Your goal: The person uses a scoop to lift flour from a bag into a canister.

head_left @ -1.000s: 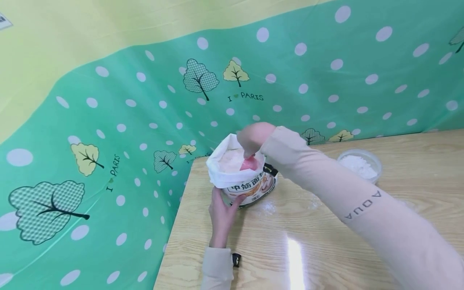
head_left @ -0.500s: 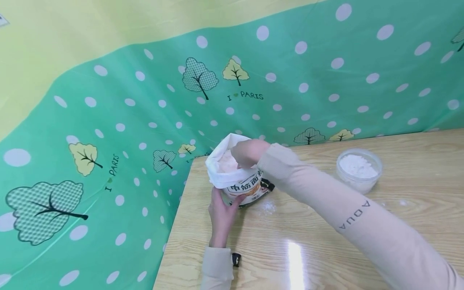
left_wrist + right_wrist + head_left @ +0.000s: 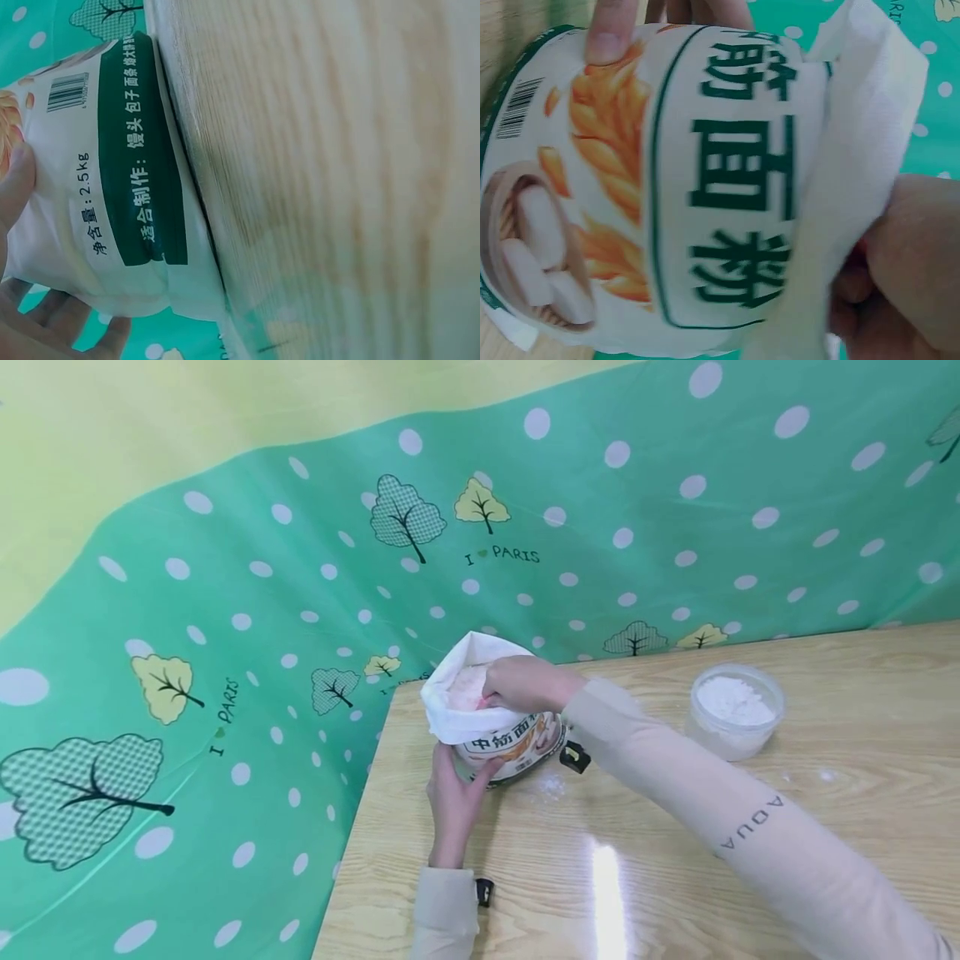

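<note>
A white flour bag (image 3: pixel 498 750) with its top folded outward stands on the table at the back left, with pale flour (image 3: pixel 468 687) showing inside. My left hand (image 3: pixel 455 793) grips its lower left side. In the left wrist view the thumb (image 3: pixel 16 184) lies on the bag's front, and the other fingers reach around the side. My right hand (image 3: pixel 528 683) is in the bag's mouth, curled around a pink scoop (image 3: pixel 489 701). Only a small bit of the scoop shows; the hand and bag hide the rest. The right wrist view shows that hand (image 3: pixel 919 262) behind the folded rim.
A clear round tub (image 3: pixel 735 714) of white flour stands on the wooden table (image 3: pixel 675 877) to the right. Spilled flour (image 3: pixel 551 787) dusts the wood before the bag. A green patterned cloth (image 3: pixel 600 552) hangs behind and along the left.
My right hand has moved lower into the bag, and the scoop, mostly seen a second ago, is now almost hidden. The right forearm dropped, uncovering the tub. My left hand keeps its grip.
</note>
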The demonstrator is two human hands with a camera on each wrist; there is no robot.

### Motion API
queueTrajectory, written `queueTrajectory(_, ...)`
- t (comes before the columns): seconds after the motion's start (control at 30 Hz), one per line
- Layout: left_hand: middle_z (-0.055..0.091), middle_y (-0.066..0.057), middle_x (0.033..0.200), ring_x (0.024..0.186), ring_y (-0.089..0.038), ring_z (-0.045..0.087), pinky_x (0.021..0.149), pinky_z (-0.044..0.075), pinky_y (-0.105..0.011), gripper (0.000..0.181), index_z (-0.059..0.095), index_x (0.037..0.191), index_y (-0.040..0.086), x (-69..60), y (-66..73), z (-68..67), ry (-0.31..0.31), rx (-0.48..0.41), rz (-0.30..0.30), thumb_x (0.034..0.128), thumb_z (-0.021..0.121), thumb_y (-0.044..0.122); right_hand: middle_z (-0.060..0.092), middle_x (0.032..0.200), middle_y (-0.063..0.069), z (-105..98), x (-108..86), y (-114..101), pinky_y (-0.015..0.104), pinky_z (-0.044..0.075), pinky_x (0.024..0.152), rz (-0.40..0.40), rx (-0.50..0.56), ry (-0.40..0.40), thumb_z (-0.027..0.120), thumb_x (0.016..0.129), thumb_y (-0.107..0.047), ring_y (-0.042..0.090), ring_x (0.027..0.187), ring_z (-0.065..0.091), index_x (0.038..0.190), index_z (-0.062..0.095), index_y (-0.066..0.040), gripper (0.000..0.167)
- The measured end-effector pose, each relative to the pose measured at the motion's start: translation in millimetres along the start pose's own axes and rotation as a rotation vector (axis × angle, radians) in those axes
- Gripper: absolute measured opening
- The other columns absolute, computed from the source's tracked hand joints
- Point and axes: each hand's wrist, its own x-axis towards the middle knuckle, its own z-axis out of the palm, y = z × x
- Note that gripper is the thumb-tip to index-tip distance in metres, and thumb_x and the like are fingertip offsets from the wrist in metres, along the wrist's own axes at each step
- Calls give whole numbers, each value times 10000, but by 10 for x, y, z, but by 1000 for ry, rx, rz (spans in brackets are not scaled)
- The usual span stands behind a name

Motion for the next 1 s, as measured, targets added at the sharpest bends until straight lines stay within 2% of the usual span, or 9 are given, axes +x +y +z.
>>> queueTrajectory(0.1,510,-17,1441,1340,-249,491,1113,409,-508,845,407,1449,239,-6,17,6,1,-3,6,763,802,536,696,790,16,47,-29,41,329,528,779,-69,-7,48,620,982,-159,166,760,581,870,773,-92,202)
queueTrajectory(0.17,502,-15,1450,1347,-244,483,1118,404,-506,855,399,1457,239,-8,27,10,0,-4,3,763,802,535,672,760,-1,70,-45,58,312,514,753,-85,14,67,615,984,-153,151,739,548,863,771,-96,205)
queueTrajectory(0.37,493,-23,1472,1372,-251,461,1133,391,-501,911,374,1481,226,8,52,-1,4,-17,1,746,804,549,636,817,-10,97,-101,78,329,502,807,-9,138,138,595,1001,-201,158,806,549,841,731,-136,220)
queueTrajectory(0.47,489,-13,1479,1384,-240,448,1148,377,-488,927,366,1488,229,14,45,-7,6,-29,-3,737,807,549,649,869,-5,112,-120,88,346,505,856,-5,169,163,581,1008,-217,165,857,568,867,724,-137,216)
queueTrajectory(0.7,478,-12,1494,1395,-240,436,1159,364,-486,946,343,1509,225,2,42,-1,-6,-40,-6,744,807,533,721,1013,44,98,-232,137,384,519,965,2,257,218,587,1001,-171,214,1009,642,1039,757,-89,193)
queueTrajectory(0.83,489,-22,1483,1387,-241,445,1155,369,-488,937,348,1505,206,-5,44,1,-5,-35,-2,753,805,527,726,990,40,84,-267,185,385,532,937,6,299,273,603,992,-175,205,985,655,1011,759,-101,173)
queueTrajectory(1.0,496,-34,1473,1378,-241,455,1149,376,-484,933,353,1498,192,-7,40,-4,-4,-21,2,754,802,533,724,1125,79,86,-289,215,413,500,1007,53,324,274,614,987,-209,237,1092,648,1141,740,-81,236)
